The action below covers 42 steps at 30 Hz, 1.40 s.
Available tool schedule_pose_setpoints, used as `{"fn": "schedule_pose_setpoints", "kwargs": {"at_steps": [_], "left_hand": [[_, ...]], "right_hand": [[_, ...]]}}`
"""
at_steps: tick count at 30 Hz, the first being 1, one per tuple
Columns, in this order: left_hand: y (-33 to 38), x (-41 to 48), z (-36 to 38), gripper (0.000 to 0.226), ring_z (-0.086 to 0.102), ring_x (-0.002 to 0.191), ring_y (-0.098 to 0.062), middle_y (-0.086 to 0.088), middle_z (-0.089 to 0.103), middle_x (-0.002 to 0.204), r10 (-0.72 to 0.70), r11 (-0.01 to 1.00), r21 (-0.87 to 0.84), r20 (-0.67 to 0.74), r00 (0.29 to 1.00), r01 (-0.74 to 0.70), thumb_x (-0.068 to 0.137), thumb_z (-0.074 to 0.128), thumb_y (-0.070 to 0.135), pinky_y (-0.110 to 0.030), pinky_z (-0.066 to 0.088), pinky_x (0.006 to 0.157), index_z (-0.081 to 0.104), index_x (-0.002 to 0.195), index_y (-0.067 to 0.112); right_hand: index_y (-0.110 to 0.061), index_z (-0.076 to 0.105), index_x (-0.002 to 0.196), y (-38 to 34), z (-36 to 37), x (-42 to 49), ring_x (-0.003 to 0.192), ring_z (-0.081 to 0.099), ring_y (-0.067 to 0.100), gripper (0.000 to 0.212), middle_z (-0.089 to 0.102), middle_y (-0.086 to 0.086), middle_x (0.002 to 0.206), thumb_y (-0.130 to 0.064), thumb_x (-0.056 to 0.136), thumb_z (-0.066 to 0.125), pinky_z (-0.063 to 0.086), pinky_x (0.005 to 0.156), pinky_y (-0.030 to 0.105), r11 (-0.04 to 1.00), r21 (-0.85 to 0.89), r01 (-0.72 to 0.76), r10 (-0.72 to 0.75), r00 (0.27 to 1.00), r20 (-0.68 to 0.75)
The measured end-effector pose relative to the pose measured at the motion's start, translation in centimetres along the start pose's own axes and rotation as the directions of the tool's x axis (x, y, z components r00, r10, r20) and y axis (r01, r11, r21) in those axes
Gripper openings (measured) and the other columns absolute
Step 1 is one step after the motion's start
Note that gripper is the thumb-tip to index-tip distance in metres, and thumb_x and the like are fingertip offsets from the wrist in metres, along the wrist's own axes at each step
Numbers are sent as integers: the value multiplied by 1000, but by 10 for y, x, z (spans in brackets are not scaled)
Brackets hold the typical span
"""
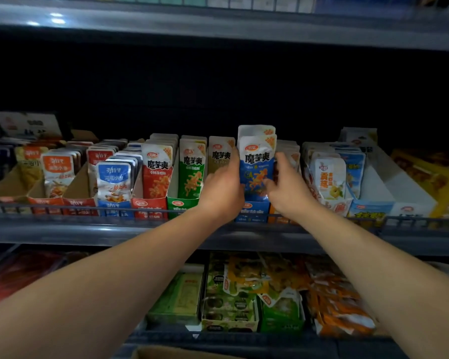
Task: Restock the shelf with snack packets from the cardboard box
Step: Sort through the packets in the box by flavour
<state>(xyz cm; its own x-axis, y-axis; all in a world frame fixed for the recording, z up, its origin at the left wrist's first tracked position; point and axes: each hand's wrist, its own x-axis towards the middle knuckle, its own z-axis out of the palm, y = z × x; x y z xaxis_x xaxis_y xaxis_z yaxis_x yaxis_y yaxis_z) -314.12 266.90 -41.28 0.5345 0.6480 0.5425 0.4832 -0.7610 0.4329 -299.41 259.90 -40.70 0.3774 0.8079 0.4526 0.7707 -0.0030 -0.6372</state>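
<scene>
Holding item: blue packets (257,161), a short upright stack of at least two, the rear one showing above the front one, pinched from both sides over the blue display carton (252,212) on the shelf (62,229). Left hand (223,187): thumb laid up the stack's left edge, the other fingers curled behind it and hidden. Right hand (288,187): fingers bent round the stack's right edge, tips out of sight behind the packets. The stack's bottom edge sits between the two palms, so it cannot be told whether it rests in the carton. Just left of the left thumb: beige packets (219,154), lower half covered by that hand; further left, green packets (192,172) and red packets (157,174), upright in their cartons. Just beyond the right fingers: a pale row of packets (288,149), print too dark to read. Below both forearms: mixed bags on the lower shelf (244,294), blurred. Cardboard box (182,354): only a flap shows, cut off by the bottom edge.
</scene>
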Motion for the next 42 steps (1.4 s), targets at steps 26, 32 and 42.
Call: {"fn": "schedule_pose_setpoints", "kwargs": {"at_steps": [26, 32, 42], "left_hand": [[-4, 5, 7, 63, 68, 104, -33, -11, 62, 130, -180, 973, -131, 74, 981, 189, 99, 60, 19, -51, 60, 80, 23, 149, 32], [5, 10, 0, 72, 67, 103, -33, -13, 56, 135, -131, 990, -58, 1, 991, 130, 101, 58, 20, -51, 60, 80, 12, 155, 35], [1, -5, 5, 107, 69, 80, -25, -13, 62, 127, -211, 977, 13, 116, 971, 211, 94, 69, 31, -45, 62, 66, -17, 159, 34]], "right_hand": [[-23, 54, 115, -3, -8, 24, 92, 65, 3, 35, 69, -4, 112, -7, 89, 72, 47, 60, 7, 995, 100, 24, -27, 999, 28], [-17, 49, 134, -11, -13, 29, 107, 63, 15, 53, 63, -1, 121, -4, 88, 72, 58, 85, 35, 999, 55, -1, -4, 996, 93], [-16, 51, 125, 0, -13, 31, 98, 61, 12, 49, 60, -3, 113, -15, 85, 78, 51, 68, 18, 1000, -23, 9, -7, 998, 58]]}}
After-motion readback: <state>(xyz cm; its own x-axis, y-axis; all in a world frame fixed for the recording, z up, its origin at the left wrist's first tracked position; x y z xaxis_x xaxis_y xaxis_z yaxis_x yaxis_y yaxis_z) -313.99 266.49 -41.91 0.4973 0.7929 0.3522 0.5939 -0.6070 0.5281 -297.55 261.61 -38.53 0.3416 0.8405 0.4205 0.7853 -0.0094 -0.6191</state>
